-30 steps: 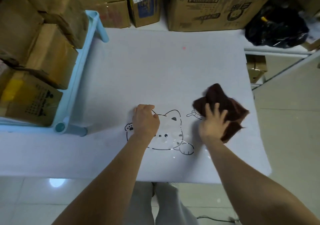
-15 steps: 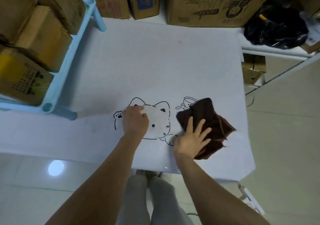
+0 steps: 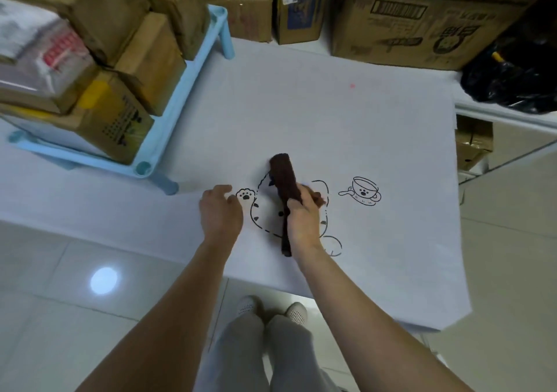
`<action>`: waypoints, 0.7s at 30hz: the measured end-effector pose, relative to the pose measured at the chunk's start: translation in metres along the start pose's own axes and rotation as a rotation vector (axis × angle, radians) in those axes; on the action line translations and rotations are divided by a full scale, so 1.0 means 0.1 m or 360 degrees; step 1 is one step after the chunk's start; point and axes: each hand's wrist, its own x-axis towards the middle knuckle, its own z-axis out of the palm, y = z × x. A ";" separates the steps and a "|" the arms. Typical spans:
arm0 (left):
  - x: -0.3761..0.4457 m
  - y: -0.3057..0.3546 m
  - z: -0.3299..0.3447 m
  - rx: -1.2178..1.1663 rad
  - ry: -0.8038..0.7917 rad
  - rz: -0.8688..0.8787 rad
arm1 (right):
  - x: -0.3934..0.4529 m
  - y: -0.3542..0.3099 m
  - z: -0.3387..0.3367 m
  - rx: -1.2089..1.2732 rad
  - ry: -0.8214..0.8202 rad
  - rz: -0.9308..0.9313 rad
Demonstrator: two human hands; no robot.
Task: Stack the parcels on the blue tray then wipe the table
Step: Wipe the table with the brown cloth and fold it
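At far left the blue tray [image 3: 177, 96] stands on short legs on the table [image 3: 301, 114], loaded with brown parcels [image 3: 120, 120] stacked in layers; its left part and the upper parcels run out of the picture, and a blurred white-and-red pack sits among them, its print unreadable.

The left hand [image 3: 221, 210] reaches in from the lower edge on a bare forearm, palm down on the table just left of a small paw print [image 3: 246, 195]. Its fingers are loosely curled and hold nothing; the fingertips are folded under, so whether they press the surface is hard to say.

Just beside it, the right hand [image 3: 301, 219] grips a dark brown cloth [image 3: 284, 177], fingers wrapped round its middle. The cloth is bunched into a long roll, one end pointing away from the person and the other sticking out below the wrist. It lies over a cat drawing [image 3: 324, 210], much of which hand and cloth hide.

Right of that a cup drawing [image 3: 364, 191] shows whole. Cartons [image 3: 422, 14] line the far edge, cut off at the top, and a black bag [image 3: 512, 78] lies at far right.
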 end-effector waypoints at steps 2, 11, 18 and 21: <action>0.07 -0.05 -0.18 -0.0058 0.0172 -0.0033 | 0.00 -0.15 0.01 0.0551 -0.0178 0.0433; -0.02 0.00 -0.07 0.0532 0.0087 0.0637 | 0.32 0.00 -0.25 -0.0426 0.0550 0.0010; -0.14 -0.04 0.46 0.0986 -0.0599 0.0774 | 0.70 0.03 -0.44 -0.1639 0.0484 -0.0401; -0.02 -0.38 0.25 0.1005 -0.0389 0.0527 | 0.87 0.01 -0.47 -0.1755 0.0435 -0.0343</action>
